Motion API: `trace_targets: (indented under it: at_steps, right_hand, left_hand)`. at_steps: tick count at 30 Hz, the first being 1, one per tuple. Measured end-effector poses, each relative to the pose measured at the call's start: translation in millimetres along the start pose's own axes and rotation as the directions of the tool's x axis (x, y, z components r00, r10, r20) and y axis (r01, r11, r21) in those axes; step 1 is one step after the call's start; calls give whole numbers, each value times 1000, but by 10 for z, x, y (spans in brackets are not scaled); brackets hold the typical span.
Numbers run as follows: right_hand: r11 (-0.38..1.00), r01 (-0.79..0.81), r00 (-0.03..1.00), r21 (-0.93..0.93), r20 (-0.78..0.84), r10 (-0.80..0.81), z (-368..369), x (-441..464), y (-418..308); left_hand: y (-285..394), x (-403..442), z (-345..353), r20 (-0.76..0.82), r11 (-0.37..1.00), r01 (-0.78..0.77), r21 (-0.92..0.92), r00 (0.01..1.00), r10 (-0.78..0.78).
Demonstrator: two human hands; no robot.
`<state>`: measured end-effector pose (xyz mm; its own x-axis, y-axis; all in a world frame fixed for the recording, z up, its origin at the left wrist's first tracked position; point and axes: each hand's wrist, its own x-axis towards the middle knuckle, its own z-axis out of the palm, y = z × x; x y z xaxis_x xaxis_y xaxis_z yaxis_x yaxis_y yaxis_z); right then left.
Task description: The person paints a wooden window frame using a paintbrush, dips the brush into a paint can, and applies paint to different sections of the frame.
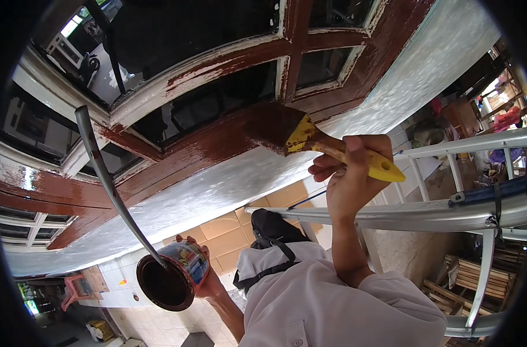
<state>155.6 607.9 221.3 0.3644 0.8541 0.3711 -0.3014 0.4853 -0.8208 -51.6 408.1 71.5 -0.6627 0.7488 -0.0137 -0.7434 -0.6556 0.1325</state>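
Brush (327, 146): yellow handle with a hole near its end, brown smears over the yellow band and along the handle's neck; broad bristles, dark with brown paint.
Brush's place: in the right hand, tilted, its bristles against the brown rail of the window frame (208, 136).
Right hand (356, 173): closed around the brush handle, thumb along it.
Left hand (210, 283): wrapped around the side of the can.
Can (185, 260): printed label, brown-stained rim, dark inside; tipped with its mouth facing the camera.
Strip (110, 188): grey, long, slightly curved, reaching from the can's mouth up across the frame.
Frame's look: glossy brown on the rails, with worn white bars around the panes.
Wall (240, 176): pale, just below the frame.
Ladder (402, 216): metal, beside the right forearm.
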Motion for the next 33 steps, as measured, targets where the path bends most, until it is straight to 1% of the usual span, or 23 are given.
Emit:
trace_targets:
  at_steps: [2,5,8,11,14,17,20,23,29,32,33]
  right_hand:
    - [999,12,1000,-35,-6,-12,-4,15,24]
    - [986,63,990,-153,-115,-81,34,37,40]
    - [974,112,984,-195,-119,-136,13,20,25]
    - [988,109,990,-106,-80,-118,-41,-44,-8]
    - [999,38,999,8,-24,-38,-26,-70,-50]
    - [1000,-19,1000,-12,14,19,55,-74,-47]
    - [999,11,1000,-41,2,-11,29,-50,18]
    - [997,20,997,-80,-71,-26,25,-18,-14]
    - [981,116,990,-156,-60,-127,-23,-55,-57]
    - [990,98,993,-100,-48,-103,-12,-103,-89]
    - [993,89,996,-74,-21,-91,-5,-108,-78]
  left_hand:
    - [1,4,-1,1,1000,-1,-1,1000,1]
    - [-7,9,-5,5,1000,-3,-1,1000,3]
    - [-14,16,2,4,1000,-4,-6,1000,4]
    - [-11,20,8,10,1000,-7,-2,1000,7]
    - [-16,29,5,11,1000,-7,-1,1000,7]
    - [-21,27,-7,14,1000,1,-2,1000,-1]
    - [-27,30,-8,29,1000,-5,-15,1000,6]
    - [-30,11,31,-12,999,-24,39,1000,25]
    - [-9,23,32,-6,1000,-4,6,1000,4]
    - [-7,32,43,-1,1000,5,-3,1000,-5]
    - [-15,28,42,2,1000,14,-7,1000,-14]
